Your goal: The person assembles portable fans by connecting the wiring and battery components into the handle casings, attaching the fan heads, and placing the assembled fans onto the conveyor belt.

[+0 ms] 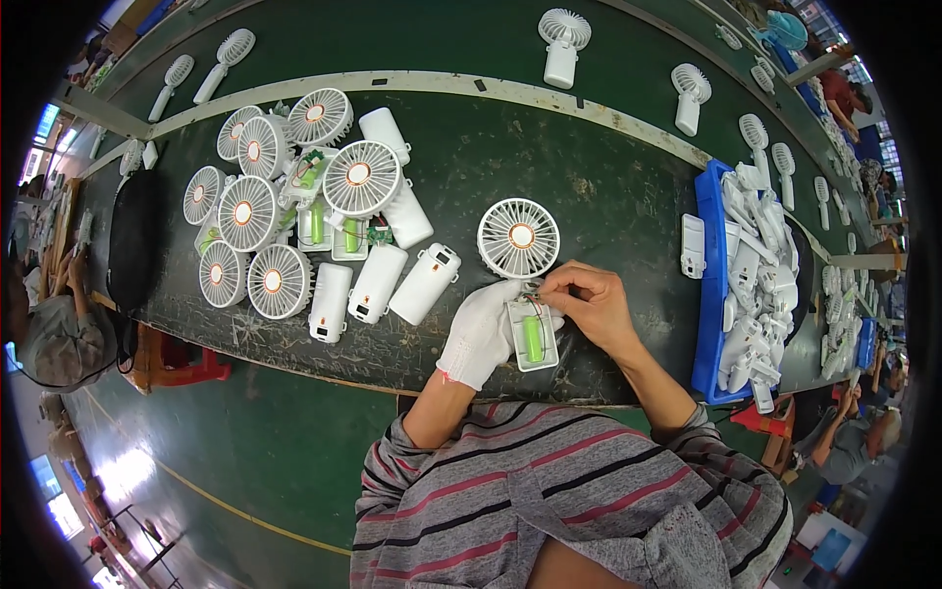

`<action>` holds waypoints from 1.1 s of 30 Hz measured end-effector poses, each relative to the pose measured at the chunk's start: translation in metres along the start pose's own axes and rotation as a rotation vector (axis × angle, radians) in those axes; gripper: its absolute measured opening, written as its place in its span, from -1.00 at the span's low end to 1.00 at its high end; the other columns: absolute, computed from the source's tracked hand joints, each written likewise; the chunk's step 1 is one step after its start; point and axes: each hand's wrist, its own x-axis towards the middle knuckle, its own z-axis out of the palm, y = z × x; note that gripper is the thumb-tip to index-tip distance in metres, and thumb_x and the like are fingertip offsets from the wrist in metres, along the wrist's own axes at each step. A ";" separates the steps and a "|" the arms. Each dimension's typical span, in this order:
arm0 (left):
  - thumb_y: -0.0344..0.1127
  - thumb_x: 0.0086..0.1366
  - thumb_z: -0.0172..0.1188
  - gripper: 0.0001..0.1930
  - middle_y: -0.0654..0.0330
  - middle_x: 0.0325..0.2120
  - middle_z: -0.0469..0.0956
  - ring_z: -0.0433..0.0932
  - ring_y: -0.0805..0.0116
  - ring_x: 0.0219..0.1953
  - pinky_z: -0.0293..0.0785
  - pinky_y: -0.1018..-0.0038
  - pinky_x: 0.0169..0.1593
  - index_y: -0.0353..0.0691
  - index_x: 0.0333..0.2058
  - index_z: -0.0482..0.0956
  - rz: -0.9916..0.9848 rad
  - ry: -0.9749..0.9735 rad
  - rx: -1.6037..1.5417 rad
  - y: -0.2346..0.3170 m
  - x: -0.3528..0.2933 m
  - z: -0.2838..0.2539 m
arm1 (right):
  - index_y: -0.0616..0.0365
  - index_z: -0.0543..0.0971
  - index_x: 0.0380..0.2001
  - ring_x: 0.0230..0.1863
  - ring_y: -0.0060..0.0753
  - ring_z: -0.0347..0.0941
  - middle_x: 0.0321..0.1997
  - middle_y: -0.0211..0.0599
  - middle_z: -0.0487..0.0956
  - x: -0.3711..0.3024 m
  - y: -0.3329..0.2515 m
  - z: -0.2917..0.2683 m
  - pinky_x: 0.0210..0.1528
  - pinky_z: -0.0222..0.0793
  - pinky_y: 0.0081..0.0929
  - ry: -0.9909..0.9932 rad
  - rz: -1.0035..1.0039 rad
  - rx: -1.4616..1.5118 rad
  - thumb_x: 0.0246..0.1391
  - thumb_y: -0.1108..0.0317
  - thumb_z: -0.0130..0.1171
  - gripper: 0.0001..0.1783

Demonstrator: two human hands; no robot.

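A white handheld fan lies face up on the dark bench, its handle pointing toward me with the inside exposed. Within the handle shell sits a green battery cell, with thin wires near its top. My left hand, in a white glove, is closed around the handle. My bare right hand pinches at the wires where the handle meets the fan head; its fingertips hide just what they hold. Several white handle covers and more fans are piled to the left.
A blue bin full of white plastic parts stands at the right, with one white piece beside it. Beyond the pale rail, fans lie on a green conveyor. Other people work at both sides.
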 end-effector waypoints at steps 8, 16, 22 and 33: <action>-0.35 0.26 -0.04 -0.71 -0.08 -0.29 0.50 0.57 0.04 -0.30 0.58 0.12 -0.21 -0.51 -0.16 0.39 0.014 0.012 0.047 -0.001 0.001 0.002 | 0.26 0.60 -0.49 -0.46 -0.55 0.37 -0.47 -0.36 0.56 0.001 -0.010 -0.004 -0.40 0.29 -0.59 -0.034 -0.131 -0.249 -0.17 0.62 0.21 -0.90; -0.40 0.26 -0.04 -0.76 0.04 -0.31 0.50 0.55 0.29 -0.37 0.53 0.40 -0.31 -0.47 -0.17 0.41 0.084 -0.019 0.069 -0.002 -0.002 0.000 | 0.26 0.55 -0.50 -0.39 -0.25 0.42 -0.47 -0.27 0.53 0.004 -0.025 -0.003 -0.36 0.35 -0.41 -0.143 -0.438 -0.550 -0.21 0.61 0.19 -0.89; -0.42 0.27 -0.04 -0.77 0.06 -0.31 0.50 0.55 0.30 -0.35 0.53 0.41 -0.27 -0.47 -0.16 0.41 0.017 -0.052 0.090 0.001 -0.008 -0.002 | 0.26 0.54 -0.49 -0.38 -0.21 0.42 -0.45 -0.23 0.51 -0.001 -0.026 -0.002 -0.35 0.36 -0.38 -0.161 -0.497 -0.584 -0.23 0.62 0.20 -0.86; -0.46 0.26 0.00 -0.77 0.16 -0.27 0.47 0.49 0.45 -0.27 0.47 0.51 -0.19 -0.46 -0.14 0.40 0.048 -0.188 0.261 -0.002 -0.014 -0.001 | 0.25 0.52 -0.48 -0.38 -0.19 0.40 -0.41 -0.23 0.50 -0.003 -0.028 -0.005 -0.36 0.36 -0.37 -0.222 -0.512 -0.670 -0.24 0.64 0.21 -0.84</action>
